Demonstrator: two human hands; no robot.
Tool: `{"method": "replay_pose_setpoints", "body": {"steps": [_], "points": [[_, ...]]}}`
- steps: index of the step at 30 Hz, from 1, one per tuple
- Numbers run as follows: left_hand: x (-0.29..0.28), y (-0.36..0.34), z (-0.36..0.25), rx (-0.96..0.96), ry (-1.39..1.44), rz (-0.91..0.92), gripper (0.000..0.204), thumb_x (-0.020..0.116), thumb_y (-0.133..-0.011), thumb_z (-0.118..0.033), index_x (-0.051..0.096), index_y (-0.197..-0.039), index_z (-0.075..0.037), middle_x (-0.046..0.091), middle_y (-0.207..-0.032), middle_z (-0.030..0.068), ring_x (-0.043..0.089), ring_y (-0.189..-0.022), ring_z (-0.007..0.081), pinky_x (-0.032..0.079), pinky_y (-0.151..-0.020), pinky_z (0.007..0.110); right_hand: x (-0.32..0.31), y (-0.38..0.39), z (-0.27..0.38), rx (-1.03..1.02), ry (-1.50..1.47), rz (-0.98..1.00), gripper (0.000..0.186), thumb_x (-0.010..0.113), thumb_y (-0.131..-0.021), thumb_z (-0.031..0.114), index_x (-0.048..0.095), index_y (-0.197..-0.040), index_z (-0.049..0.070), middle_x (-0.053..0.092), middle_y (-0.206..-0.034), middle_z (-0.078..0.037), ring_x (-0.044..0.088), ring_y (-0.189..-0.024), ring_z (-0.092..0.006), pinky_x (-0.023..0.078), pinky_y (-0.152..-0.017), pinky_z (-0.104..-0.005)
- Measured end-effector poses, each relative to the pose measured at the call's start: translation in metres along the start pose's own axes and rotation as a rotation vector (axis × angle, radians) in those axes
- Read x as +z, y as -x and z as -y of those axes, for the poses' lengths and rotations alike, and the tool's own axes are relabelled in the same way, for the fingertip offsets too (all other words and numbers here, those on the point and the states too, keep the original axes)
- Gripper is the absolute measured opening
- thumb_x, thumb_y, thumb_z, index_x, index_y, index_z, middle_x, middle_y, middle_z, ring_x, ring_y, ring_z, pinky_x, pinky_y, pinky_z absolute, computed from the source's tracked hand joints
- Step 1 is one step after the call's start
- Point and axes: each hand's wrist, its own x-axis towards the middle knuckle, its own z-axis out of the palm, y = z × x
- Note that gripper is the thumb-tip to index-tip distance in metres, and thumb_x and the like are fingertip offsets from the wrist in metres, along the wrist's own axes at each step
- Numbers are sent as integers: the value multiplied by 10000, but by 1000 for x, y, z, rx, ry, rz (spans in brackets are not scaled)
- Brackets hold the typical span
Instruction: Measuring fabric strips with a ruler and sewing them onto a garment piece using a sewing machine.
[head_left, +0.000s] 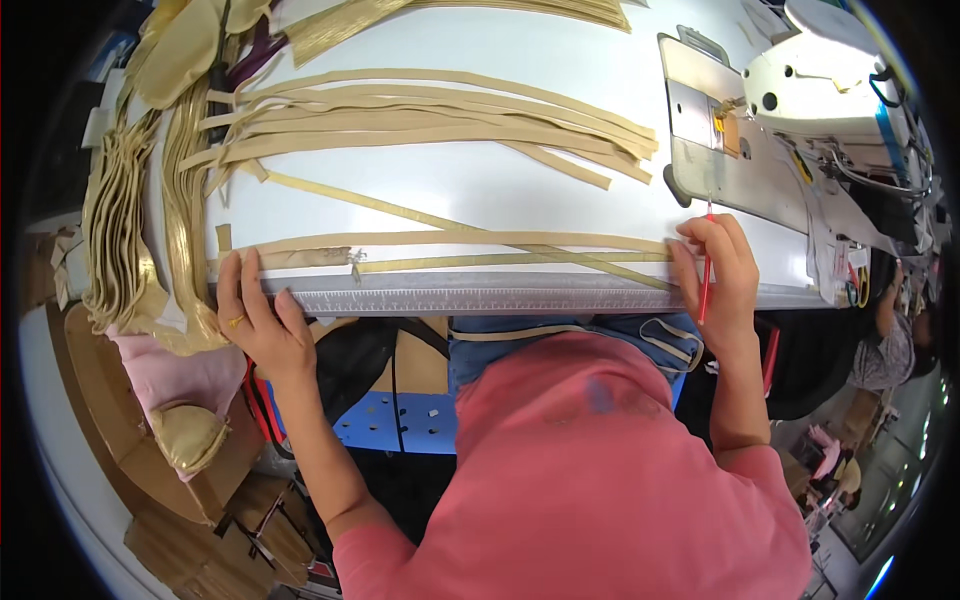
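Fingers rest on the white table; near its front edge lies the beige fabric strip, with left hand, fingers apart, at one end, and right hand, clamped on the red pen, at the other. I would keep the strip flat.

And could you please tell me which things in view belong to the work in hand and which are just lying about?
Likely in use:
tan strip, running between left hand and right hand
red pen, in the right hand
ruler, on the body side of the strip

Apparently set aside:
bundle of tan strips
pink cloth
sewing machine, untouched
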Motion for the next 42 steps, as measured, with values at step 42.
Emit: {"method": "replay_pose_setpoints", "body": {"steps": [42], "points": [[5, 7, -2, -59, 47, -102, 515, 652, -844, -356, 609, -1278, -82, 521, -1331, 105, 497, -1265, 296, 372, -980, 440, 196, -172, 234, -648, -791, 435, 128, 587, -958, 136, 547, -941, 15, 563, -766, -95, 532, -668, -189, 443, -621, -312]]}}
